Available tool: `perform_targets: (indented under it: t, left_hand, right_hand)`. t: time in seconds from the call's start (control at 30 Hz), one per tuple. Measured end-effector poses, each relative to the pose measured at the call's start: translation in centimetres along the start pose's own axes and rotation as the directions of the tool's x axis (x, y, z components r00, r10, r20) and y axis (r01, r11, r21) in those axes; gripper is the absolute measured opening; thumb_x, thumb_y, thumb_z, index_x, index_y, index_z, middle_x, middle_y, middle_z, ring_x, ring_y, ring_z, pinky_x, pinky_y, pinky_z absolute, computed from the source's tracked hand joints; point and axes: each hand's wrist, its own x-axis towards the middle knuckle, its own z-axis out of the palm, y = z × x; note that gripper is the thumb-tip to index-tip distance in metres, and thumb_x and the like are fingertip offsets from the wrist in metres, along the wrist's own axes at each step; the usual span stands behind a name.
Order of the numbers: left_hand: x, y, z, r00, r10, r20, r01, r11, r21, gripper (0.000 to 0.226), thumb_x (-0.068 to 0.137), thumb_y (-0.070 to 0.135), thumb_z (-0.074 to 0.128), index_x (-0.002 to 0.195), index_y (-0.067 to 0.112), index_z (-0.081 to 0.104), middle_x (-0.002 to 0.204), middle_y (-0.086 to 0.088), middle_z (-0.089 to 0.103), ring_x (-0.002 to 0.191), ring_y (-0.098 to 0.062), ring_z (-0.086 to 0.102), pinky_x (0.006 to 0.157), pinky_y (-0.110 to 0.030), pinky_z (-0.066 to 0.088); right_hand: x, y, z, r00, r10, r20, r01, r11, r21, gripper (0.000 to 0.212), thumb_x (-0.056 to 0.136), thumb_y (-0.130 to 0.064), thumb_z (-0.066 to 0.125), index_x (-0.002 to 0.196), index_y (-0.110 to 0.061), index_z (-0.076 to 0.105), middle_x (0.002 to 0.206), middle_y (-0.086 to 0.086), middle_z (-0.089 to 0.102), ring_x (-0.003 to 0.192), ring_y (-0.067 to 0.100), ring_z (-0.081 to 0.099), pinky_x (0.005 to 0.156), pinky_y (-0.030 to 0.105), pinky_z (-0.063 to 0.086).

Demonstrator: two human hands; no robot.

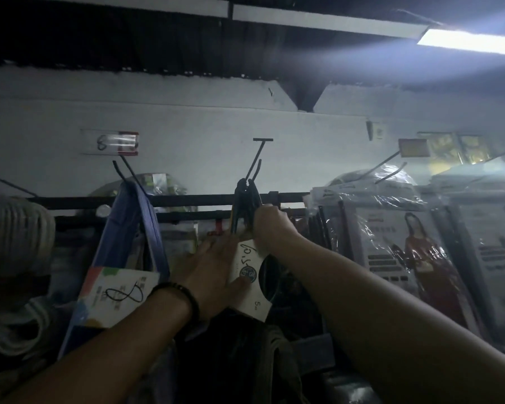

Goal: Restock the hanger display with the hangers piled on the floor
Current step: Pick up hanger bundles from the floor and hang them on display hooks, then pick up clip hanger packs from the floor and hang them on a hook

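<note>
Overhead, mid-frame, the right hand [270, 225] grips the hangers [244, 204] under a hook [256, 163]; the left hand [213, 266] rests straight-fingered against their card [250, 277].

**A small, packed shop aisle**

I am facing a shop's wall display. Wire display hooks [255, 161] stick out of the white wall above a black rail [187, 199]. Merchandise hangs from them: a bundle of black hangers [247, 199] and, to the left, blue hangers [146, 228] in a printed cardboard sleeve [117, 295] with a handwritten 8. A price label holder [120, 143] sits above one hook and a yellow tag [414, 147] tips another. A white card [250, 275] has a price-like figure penned on it. To my right stand plastic-wrapped packs [397, 243] printed with a model's picture. A strip light [473, 43] glares overhead.
</note>
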Motion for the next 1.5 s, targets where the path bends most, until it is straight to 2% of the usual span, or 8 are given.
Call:
perform_targets:
  t: [0.13,0.4,0.53,0.7,0.97,1.1,1.27,1.5]
  left_hand:
    - [1.3,0.7,0.7,0.998,-0.031,0.05,0.023,0.988,0.156,0.086,0.092,0.062,0.057,0.159,0.03,0.014,0.165,0.001,0.027,0.153,-0.026,0.025,0.118,-0.054,0.037]
    - [1.3,2.4,0.7,0.991,-0.116,0.072,0.096,0.967,0.234,0.089,0.09,0.067,0.057,0.159,0.03,0.014,0.164,0.002,0.032,0.149,-0.024,0.03,0.117,-0.049,0.037]
    - [-0.7,2.7,-1.9,0.993,-0.109,0.046,0.096,0.97,0.225,0.075,0.089,0.064,0.056,0.152,0.026,0.039,0.152,0.003,0.048,0.143,-0.021,0.038,0.114,-0.047,0.041]
    - [-7.5,2.9,-7.0,0.995,-0.101,-0.015,0.102,0.971,0.214,0.049,0.087,0.063,0.048,0.113,0.029,0.072,0.118,0.004,0.065,0.111,-0.024,0.058,0.088,-0.039,0.053]
    - [-31.0,0.3,-14.9,0.921,-0.381,0.082,0.362,0.915,0.179,0.024,0.099,0.058,0.049,0.089,0.037,0.056,0.076,0.01,0.049,0.062,-0.007,0.047,0.051,-0.026,0.037]
    - [-48.0,-1.8,-17.4,0.732,-0.623,0.275,0.604,0.781,0.161,0.019,0.096,0.057,0.05,0.097,0.04,0.06,0.084,0.01,0.064,0.071,-0.014,0.063,0.056,-0.034,0.05]
    - [-71.9,-1.9,-19.3,0.337,-0.874,0.35,0.82,0.455,0.346,0.038,0.091,0.067,0.044,0.1,0.033,0.059,0.095,0.01,0.066,0.099,-0.015,0.069,0.078,-0.031,0.054]
    - [-99.5,4.1,-23.2,-0.338,-0.856,0.39,0.867,-0.122,0.484,0.034,0.094,0.063,0.046,0.112,0.039,0.062,0.125,0.009,0.066,0.116,-0.019,0.065,0.1,-0.038,0.051]
  right_hand:
    - [1.1,1.0,1.5,0.998,-0.046,-0.031,0.047,0.998,0.042,0.026,0.103,-0.008,0.052,0.125,0.001,0.061,0.12,0.022,0.066,0.109,0.037,0.066,0.086,0.039,0.052]
    - [1.1,2.7,1.0,0.993,-0.091,0.074,0.091,0.996,-0.001,0.048,0.097,-0.01,0.062,0.14,-0.001,0.043,0.121,0.02,0.059,0.101,0.032,0.067,0.088,0.042,0.061]
    - [-1.8,2.2,-0.9,0.996,-0.093,-0.013,0.093,0.995,0.032,0.035,0.103,-0.034,0.055,0.124,-0.007,0.046,0.099,0.011,0.059,0.087,0.03,0.065,0.07,0.041,0.056]
    - [-8.8,-0.9,-4.3,0.955,-0.263,-0.135,0.263,0.965,-0.021,0.032,0.098,-0.035,0.055,0.119,-0.012,0.051,0.112,0.013,0.059,0.105,0.034,0.061,0.08,0.048,0.059]
    - [-26.0,-12.3,-2.1,0.797,-0.589,0.135,0.554,0.801,0.227,0.028,0.1,-0.05,0.058,0.111,-0.024,0.063,0.107,-0.003,0.06,0.091,0.019,0.062,0.079,0.036,0.054]
    - [-37.8,-20.3,3.1,0.629,-0.703,0.333,0.55,0.705,0.448,0.03,0.104,-0.045,0.057,0.122,-0.022,0.06,0.112,-0.001,0.058,0.092,0.018,0.059,0.082,0.037,0.054]
    - [-56.7,-30.6,11.7,0.396,-0.793,0.463,0.45,0.607,0.655,0.019,0.101,-0.047,0.058,0.106,-0.028,0.058,0.098,-0.007,0.057,0.086,0.015,0.058,0.078,0.038,0.054]
    - [-83.0,-41.7,20.2,-0.2,-0.771,0.604,0.373,0.51,0.775,0.019,0.098,-0.045,0.062,0.101,-0.026,0.058,0.095,-0.004,0.063,0.086,0.012,0.061,0.077,0.031,0.046]
